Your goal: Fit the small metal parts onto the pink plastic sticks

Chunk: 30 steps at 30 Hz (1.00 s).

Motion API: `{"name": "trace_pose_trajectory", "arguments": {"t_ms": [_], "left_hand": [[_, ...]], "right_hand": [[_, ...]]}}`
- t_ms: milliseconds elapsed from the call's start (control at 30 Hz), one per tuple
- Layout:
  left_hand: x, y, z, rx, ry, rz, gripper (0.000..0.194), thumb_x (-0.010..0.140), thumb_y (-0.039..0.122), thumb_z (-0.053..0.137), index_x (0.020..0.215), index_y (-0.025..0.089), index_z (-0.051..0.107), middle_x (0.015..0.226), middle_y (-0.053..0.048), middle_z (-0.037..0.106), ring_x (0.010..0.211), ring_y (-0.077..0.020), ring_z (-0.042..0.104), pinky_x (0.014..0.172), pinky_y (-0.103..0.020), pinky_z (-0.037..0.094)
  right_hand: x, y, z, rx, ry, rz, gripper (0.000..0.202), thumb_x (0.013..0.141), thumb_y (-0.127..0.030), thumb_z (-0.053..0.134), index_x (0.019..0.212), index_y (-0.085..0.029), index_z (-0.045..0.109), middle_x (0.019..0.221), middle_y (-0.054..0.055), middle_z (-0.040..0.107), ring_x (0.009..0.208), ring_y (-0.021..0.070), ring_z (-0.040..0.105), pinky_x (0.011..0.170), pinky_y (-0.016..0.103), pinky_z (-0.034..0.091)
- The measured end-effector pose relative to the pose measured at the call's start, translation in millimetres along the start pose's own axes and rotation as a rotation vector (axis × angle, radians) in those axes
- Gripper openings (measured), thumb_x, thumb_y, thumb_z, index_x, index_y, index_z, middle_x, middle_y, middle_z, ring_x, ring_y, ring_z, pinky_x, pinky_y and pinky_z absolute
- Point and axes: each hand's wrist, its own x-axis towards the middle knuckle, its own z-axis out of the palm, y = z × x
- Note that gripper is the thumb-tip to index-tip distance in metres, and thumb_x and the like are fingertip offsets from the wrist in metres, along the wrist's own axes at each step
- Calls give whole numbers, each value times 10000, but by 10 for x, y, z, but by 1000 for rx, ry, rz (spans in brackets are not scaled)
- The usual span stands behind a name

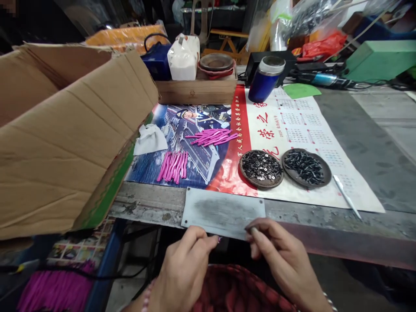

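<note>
My left hand (pixel 190 260) is closed in front of the table edge, with a small bit of a pink stick (pixel 219 239) showing at its fingertips. To its right, the thumb and fingers of my right hand (pixel 271 245) are pinched together; whatever they hold is too small or hidden to name. Both hands are near a grey metal plate (pixel 224 210) fixed at the table's front edge. Beyond it lie a row of slim pink sticks (pixel 173 167) and a looser pile of pink sticks (pixel 212 137). One round dish (pixel 261 184) holds small dark metal parts and shiny rings; another dish (pixel 326 171) holds short black pins.
An open cardboard box (pixel 74 138) fills the left side. A white pen-like tool (pixel 347 198) lies on the calendar poster (pixel 354 186). Behind stand a blue tumbler (pixel 264 82) and a wooden box (pixel 195 92). More pink sticks (pixel 55 288) sit low at the left.
</note>
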Motion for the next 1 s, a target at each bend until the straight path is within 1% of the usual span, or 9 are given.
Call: {"name": "trace_pose_trajectory", "arguments": {"t_ms": [200, 367, 467, 600, 667, 733, 800, 867, 1000], "left_hand": [[69, -272, -98, 135, 19, -23, 327, 936, -41, 497, 1157, 176, 599, 957, -48, 593, 805, -138, 603, 732, -251, 483], [213, -479, -216, 302, -119, 36, 278, 961, -29, 461, 1091, 172, 603, 921, -40, 604, 845, -181, 565, 749, -335, 388], [393, -428, -107, 265, -212, 35, 241, 978, 3, 437, 1031, 159, 612, 899, -48, 590, 834, -192, 535, 730, -336, 378], [659, -208, 130, 238, -360, 93, 225, 967, 35, 453, 943, 169, 631, 880, -46, 582, 810, -203, 508, 721, -343, 376], [705, -160, 130, 200, -416, 118, 246, 960, 29, 438, 929, 175, 633, 874, -43, 581, 808, -204, 508, 721, -343, 376], [650, -204, 18, 152, -429, 92, 279, 959, 13, 412, 989, 185, 629, 893, -40, 586, 826, -200, 517, 731, -336, 376], [531, -312, -140, 160, -370, 22, 306, 967, 7, 397, 1078, 199, 608, 932, -39, 595, 842, -193, 522, 737, -331, 365], [422, -410, -248, 208, -293, -30, 262, 983, 25, 407, 1014, 194, 605, 900, -32, 584, 810, -184, 512, 710, -328, 348], [412, -377, -139, 233, -286, -44, 250, 989, 36, 418, 972, 182, 620, 872, -38, 583, 808, -193, 530, 719, -340, 374]], "right_hand": [[-51, 190, -203, -198, 151, -170, 99, 996, -228, 560, 925, -217, 629, 672, -18, 634, 590, 112, 640, 611, 180, 515], [-54, 326, -216, -258, 187, -278, 89, 971, -141, 560, 972, -210, 616, 765, -1, 640, 644, 110, 653, 665, 194, 523], [-56, 363, -179, -290, 226, -344, 101, 952, -114, 560, 962, -206, 600, 785, 13, 653, 685, 126, 664, 653, 217, 511], [-53, 350, -144, -357, 261, -396, 109, 941, -102, 549, 945, -203, 589, 769, 16, 668, 681, 134, 668, 644, 235, 498], [-47, 338, -152, -377, 260, -399, 111, 944, -107, 539, 938, -206, 589, 759, 11, 669, 664, 129, 668, 633, 231, 496], [-42, 333, -177, -375, 259, -408, 116, 939, -107, 535, 940, -208, 591, 753, 6, 671, 657, 122, 671, 628, 223, 500], [-39, 336, -206, -361, 255, -422, 125, 925, -101, 528, 937, -207, 593, 744, -1, 676, 652, 113, 675, 631, 212, 508], [-41, 349, -227, -378, 254, -440, 133, 912, -101, 521, 924, -207, 599, 735, -6, 689, 650, 108, 685, 646, 206, 519], [-66, 386, -210, -466, 295, -467, 122, 904, -122, 543, 913, -209, 628, 747, 2, 711, 663, 130, 702, 690, 228, 539]]}}
